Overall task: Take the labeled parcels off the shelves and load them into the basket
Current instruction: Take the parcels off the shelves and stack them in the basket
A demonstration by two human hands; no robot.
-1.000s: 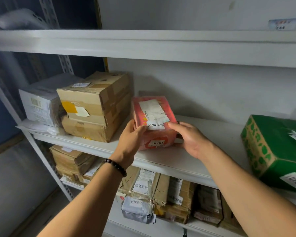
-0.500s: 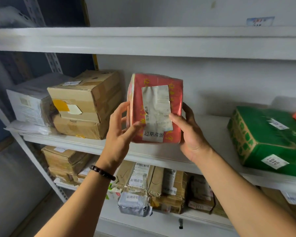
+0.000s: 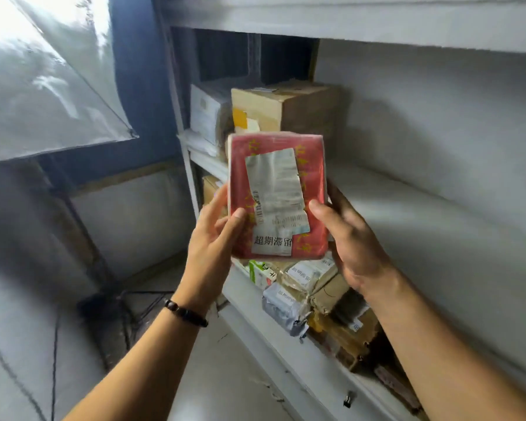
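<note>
The left hand (image 3: pixel 213 235) grips the lower left edge of the red parcel (image 3: pixel 313 177), with the thumb pressed on the front face and the fingers curled behind it. A dark beaded bracelet (image 3: pixel 186 312) sits on that wrist. The right hand (image 3: pixel 349 238) holds the lower right edge the same way, thumb on the front and fingers wrapped round the back. Between them the parcel stands upright in the air, resting on no shelf board, with its labelled face turned toward the camera. A creased white shipping label (image 3: pixel 275 189) with a barcode covers much of that face, and a smaller printed sticker sits below it. Behind the parcel, at the far left end of the middle shelf (image 3: pixel 422 214), a brown cardboard box (image 3: pixel 301 107) stands just beside a white parcel (image 3: pixel 208 113). Below the hands, the lower shelf holds a crowd of brown wrapped parcels (image 3: pixel 322 287), a grey bag (image 3: pixel 281 308) and a green-and-white carton (image 3: pixel 260 271). A small binder clip (image 3: pixel 349 398) hangs on the near edge of the lowest board. To the left, a clear plastic sheet (image 3: pixel 43 86) hangs in front of a bright window, and dark cables (image 3: pixel 128 302) trail on the floor below it.
</note>
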